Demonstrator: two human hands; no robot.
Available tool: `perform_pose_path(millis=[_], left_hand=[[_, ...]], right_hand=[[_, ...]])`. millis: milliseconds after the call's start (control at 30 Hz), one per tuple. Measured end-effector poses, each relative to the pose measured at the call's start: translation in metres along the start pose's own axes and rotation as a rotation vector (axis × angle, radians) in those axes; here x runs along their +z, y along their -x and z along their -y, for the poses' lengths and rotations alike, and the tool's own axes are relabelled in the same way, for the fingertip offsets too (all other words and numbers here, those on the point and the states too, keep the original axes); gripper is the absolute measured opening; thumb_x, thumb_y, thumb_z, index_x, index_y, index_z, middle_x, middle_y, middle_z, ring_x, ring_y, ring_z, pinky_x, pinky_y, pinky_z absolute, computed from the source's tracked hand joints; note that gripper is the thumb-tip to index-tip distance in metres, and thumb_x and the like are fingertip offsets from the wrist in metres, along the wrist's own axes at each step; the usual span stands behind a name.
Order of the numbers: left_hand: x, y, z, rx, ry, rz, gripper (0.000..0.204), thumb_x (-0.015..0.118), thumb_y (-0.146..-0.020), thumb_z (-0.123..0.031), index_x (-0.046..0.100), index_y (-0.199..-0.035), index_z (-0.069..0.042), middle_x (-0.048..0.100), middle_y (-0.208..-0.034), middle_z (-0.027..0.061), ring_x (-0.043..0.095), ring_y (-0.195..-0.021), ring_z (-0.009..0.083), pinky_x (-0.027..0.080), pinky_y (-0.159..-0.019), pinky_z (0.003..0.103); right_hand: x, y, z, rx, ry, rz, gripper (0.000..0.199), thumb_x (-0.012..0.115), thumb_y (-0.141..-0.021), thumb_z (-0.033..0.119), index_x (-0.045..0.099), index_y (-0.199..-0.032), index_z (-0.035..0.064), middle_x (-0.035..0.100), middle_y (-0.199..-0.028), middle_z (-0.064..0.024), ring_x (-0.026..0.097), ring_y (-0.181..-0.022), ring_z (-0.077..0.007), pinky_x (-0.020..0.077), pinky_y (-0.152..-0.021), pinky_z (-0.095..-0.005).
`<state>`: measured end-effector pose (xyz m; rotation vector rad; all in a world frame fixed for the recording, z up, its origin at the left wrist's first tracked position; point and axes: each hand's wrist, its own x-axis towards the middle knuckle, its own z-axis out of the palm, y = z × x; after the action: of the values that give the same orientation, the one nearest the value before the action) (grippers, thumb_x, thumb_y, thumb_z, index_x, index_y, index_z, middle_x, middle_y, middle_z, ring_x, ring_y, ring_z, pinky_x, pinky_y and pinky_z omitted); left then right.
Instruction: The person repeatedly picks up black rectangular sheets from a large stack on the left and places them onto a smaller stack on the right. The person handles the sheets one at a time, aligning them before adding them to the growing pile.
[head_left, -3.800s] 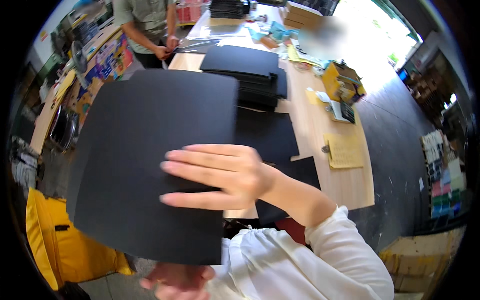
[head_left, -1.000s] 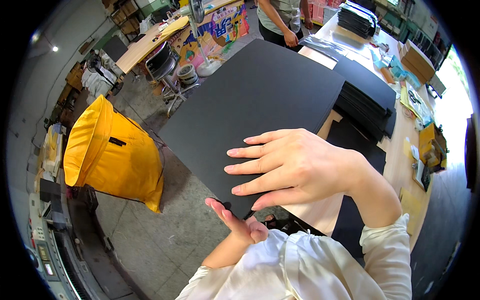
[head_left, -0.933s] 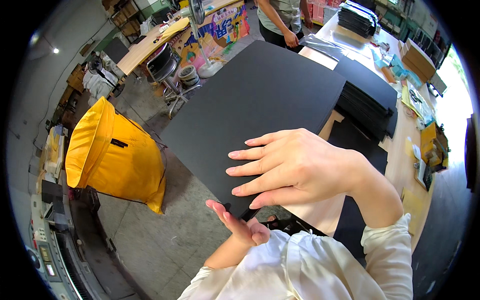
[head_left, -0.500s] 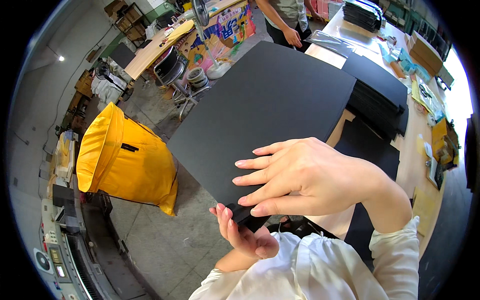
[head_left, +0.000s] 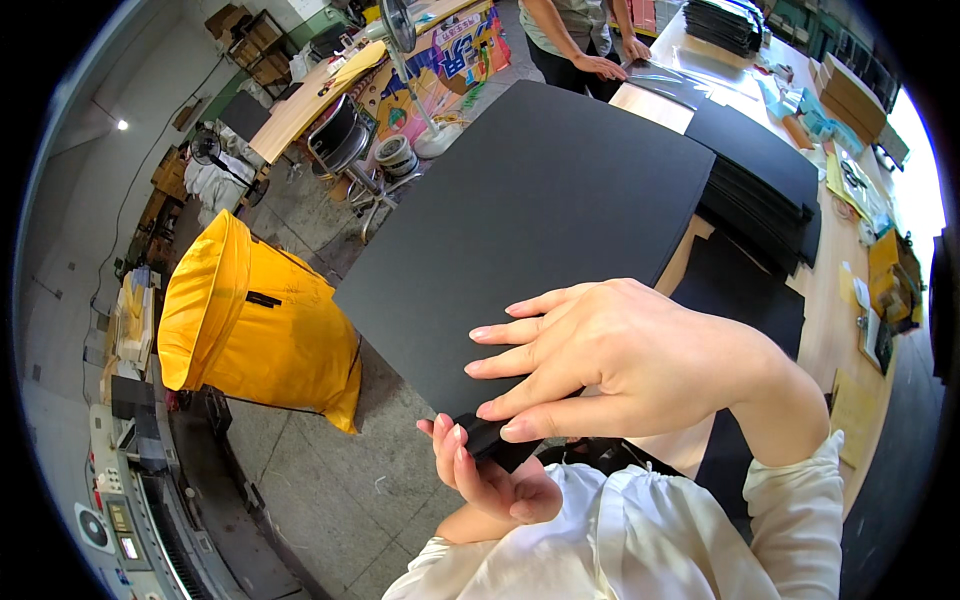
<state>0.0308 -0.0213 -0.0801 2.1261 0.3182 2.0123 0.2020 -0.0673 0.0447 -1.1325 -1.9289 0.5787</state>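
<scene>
A large flat black board [head_left: 540,190] reaches out in front of me, one corner toward me. My right hand [head_left: 620,360] lies over its near part, palm down with fingers spread. Below the near corner my left hand [head_left: 490,482] is turned up, its fingers curled around a small black flap [head_left: 490,440]. Whether that flap belongs to the board or is a separate piece, I cannot tell. The right fingertips come close above it.
A yellow sack [head_left: 270,330] stands on the floor at left. The wooden table [head_left: 830,330] on the right bears stacked black boards [head_left: 765,170], clear film and a yellow box [head_left: 892,280]. Across it stands another person [head_left: 570,50]. Behind are a chair [head_left: 340,135] and a fan.
Both my hands keep nearly the same places on the board. The other person's hands have come together at the table's far edge. The view has shifted slightly.
</scene>
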Motion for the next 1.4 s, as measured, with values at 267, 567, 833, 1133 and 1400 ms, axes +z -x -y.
perform_pose_path(millis=[267,567,833,1133,1400], left_hand=[[0.0,0.003,0.0,-0.015,-0.005,-0.012,0.063,0.016,-0.094,-0.035,0.034,-0.134,0.011,0.042,-0.13,0.0275,0.045,-0.125,0.0425,0.025,-0.113,0.06],[0.002,0.003,0.0,-0.009,0.004,-0.04,0.062,0.017,-0.094,-0.033,0.035,-0.134,0.011,0.043,-0.13,0.0271,0.045,-0.125,0.0417,0.025,-0.113,0.059],[0.004,0.001,0.0,0.008,0.002,-0.026,0.062,0.018,-0.094,-0.033,0.035,-0.134,0.011,0.043,-0.13,0.0277,0.046,-0.125,0.0417,0.026,-0.113,0.059],[-0.001,-0.007,-0.003,-0.098,0.058,-0.075,0.049,0.029,-0.092,-0.03,0.042,-0.122,0.008,0.051,-0.113,0.0192,0.055,-0.107,0.0327,0.025,-0.112,0.055],[-0.02,-0.064,-0.013,-0.161,0.035,0.19,0.01,0.051,-0.089,-0.005,0.056,-0.094,0.001,0.055,-0.094,0.0104,0.054,-0.092,0.0247,0.041,-0.093,0.042]], right_hand=[[0.0,0.001,-0.001,0.004,0.009,0.009,0.028,0.056,-0.093,0.029,0.077,-0.093,0.0106,0.067,-0.113,-0.017,0.057,-0.121,-0.0291,0.0399,-0.107,-0.0402],[-0.002,0.0,-0.001,0.008,0.014,0.026,0.027,0.055,-0.093,0.028,0.076,-0.096,0.0114,0.067,-0.115,-0.0168,0.056,-0.122,-0.0289,0.0393,-0.108,-0.04],[-0.003,0.001,-0.001,0.011,0.016,0.026,0.028,0.055,-0.093,0.029,0.077,-0.096,0.0116,0.067,-0.115,-0.0164,0.056,-0.122,-0.0289,0.0392,-0.108,-0.0394],[0.002,-0.001,0.001,-0.001,0.042,0.016,0.028,0.055,-0.093,0.029,0.076,-0.093,0.0102,0.067,-0.115,-0.0164,0.056,-0.121,-0.0288,0.04,-0.107,-0.039],[0.016,0.015,-0.017,-0.284,0.427,-0.277,0.033,0.062,-0.087,0.038,0.07,-0.104,0.011,0.07,-0.107,-0.013,0.064,-0.108,-0.0287,0.0521,-0.091,-0.0388]])
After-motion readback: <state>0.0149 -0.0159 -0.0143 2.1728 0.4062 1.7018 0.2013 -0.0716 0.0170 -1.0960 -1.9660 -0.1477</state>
